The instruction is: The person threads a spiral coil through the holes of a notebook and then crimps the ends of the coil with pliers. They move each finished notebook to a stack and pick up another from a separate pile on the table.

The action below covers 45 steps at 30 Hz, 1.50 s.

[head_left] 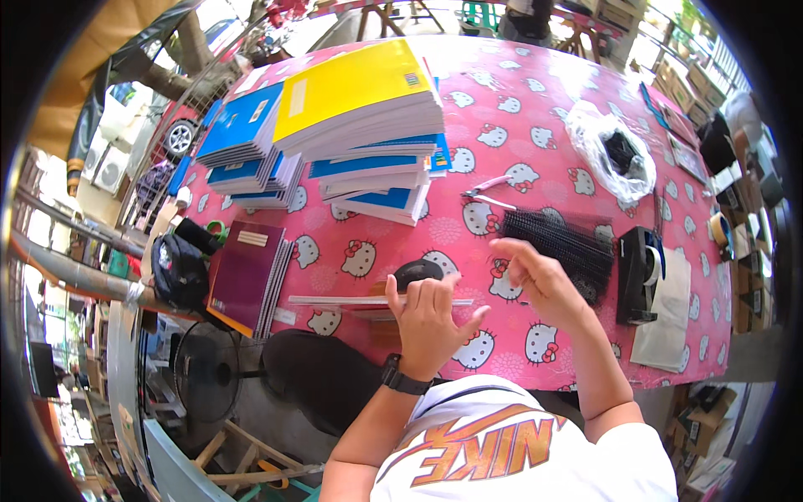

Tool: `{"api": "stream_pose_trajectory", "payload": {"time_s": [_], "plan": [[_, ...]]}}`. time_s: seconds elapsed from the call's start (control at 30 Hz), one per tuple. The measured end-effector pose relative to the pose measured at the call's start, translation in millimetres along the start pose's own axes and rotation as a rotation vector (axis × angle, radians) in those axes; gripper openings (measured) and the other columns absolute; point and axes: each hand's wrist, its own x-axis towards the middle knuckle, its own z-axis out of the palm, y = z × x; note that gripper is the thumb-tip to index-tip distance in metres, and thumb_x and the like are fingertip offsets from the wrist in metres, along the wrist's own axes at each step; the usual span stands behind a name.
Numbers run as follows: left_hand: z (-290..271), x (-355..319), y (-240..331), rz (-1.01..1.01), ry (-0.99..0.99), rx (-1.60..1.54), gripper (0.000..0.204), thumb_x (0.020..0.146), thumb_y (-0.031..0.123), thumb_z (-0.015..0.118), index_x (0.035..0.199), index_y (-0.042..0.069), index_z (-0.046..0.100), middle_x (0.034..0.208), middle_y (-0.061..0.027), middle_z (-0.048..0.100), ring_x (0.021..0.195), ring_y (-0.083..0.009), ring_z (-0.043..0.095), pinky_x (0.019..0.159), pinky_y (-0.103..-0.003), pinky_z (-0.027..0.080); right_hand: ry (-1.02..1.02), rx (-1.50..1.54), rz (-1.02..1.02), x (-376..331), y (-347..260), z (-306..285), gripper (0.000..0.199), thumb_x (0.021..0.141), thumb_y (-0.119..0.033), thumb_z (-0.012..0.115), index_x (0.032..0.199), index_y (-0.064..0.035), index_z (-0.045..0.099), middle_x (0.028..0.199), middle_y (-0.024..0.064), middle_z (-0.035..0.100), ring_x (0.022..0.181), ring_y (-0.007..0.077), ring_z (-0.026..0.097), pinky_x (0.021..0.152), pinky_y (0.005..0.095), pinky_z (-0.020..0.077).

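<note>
- L hand (431,322): fingers curled up over the edge of a thin flat notebook (368,300), thumb out to the side, gripping its right end. Watch (404,381) on that wrist.
- R hand (539,280): raised just above the table, fingers loosely bent, half open, holding nothing I can make out; fingertips point left toward the L hand. Not touching the notebook.
- Notebook: seen nearly edge-on, a thin pale strip lying flat near the front edge of the table (535,117), running left from the L hand. Cover colour can't tell.
- Small dark rounded thing (416,271) just behind the L hand's fingers; can't tell what it is.
- Bundle of black binding combs (560,243) just behind/right of the R hand, lying flat.
- Pink-handled pliers (489,188) behind that, mid-table.
- Black tape dispenser (637,276) right of the combs, w/ a white sheet (665,322) beside it.
- Clear plastic bag (611,151) w/ dark contents, far right.
- Maroon notebooks (247,276) stacked at the table's left front corner; black pouch (178,269) left of them.
- Far left: tall stacks of blue notebooks (242,134), a yellow-covered stack (360,92) on top at centre.
- Table cover is pink w/ white cartoon cat print.
</note>
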Motion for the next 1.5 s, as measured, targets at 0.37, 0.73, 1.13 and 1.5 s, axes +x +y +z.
{"api": "stream_pose_trajectory", "payload": {"time_s": [0.37, 0.73, 1.13, 1.5], "plan": [[1, 6, 9, 0.043, 0.147, 0.196, 0.035, 0.080, 0.042, 0.062, 0.101, 0.014, 0.062, 0.101, -0.0023, 0.055, 0.103, -0.0206, 0.049, 0.104, -0.058, 0.010, 0.010, 0.069, -0.195, -3, 14, 24, 0.021, 0.078, 0.000, 0.065, 0.099, -0.0034, 0.063, 0.087, 0.0090, 0.060, 0.075, 0.0218, 0.060, 0.066, 0.0304, 0.0485], [-18, 4, -14, 0.190, 0.204, -0.301, 0.011, 0.078, 0.012, 0.067, 0.089, 0.011, 0.066, 0.085, -0.0005, 0.064, 0.082, -0.0170, 0.058, 0.079, -0.033, 0.035, 0.034, 0.013, -0.275, 4, 14, 32, 0.018, 0.078, -0.001, 0.065, 0.095, -0.0079, 0.064, 0.084, 0.0085, 0.060, 0.076, 0.0240, 0.060, 0.064, 0.0327, 0.0486], [-22, -5, -12, 0.216, 0.045, -0.211, 0.019, 0.075, 0.018, 0.068, 0.094, 0.018, 0.063, 0.086, 0.0036, 0.055, 0.086, -0.0148, 0.054, 0.086, -0.043, 0.025, -0.380, 0.099, -0.043, 11, -8, 20, 0.031, 0.087, -0.008, 0.057, 0.118, -0.0033, 0.052, 0.078, 0.0123, 0.064, 0.066, 0.0235, 0.064, 0.060, 0.0343, 0.0499], [-17, -11, -13, 0.201, 0.106, -0.106, 0.018, 0.076, 0.027, 0.069, 0.092, 0.023, 0.062, 0.088, 0.0058, 0.057, 0.092, -0.0130, 0.055, 0.092, -0.047, 0.024, -0.643, -0.330, -0.367, 108, 112, 122, 0.064, 0.067, -0.019, 0.071, 0.128, -0.0164, 0.050, 0.131, 0.0201, 0.046, 0.124, 0.0381, 0.039, 0.103, 0.0465, 0.0337]]}}
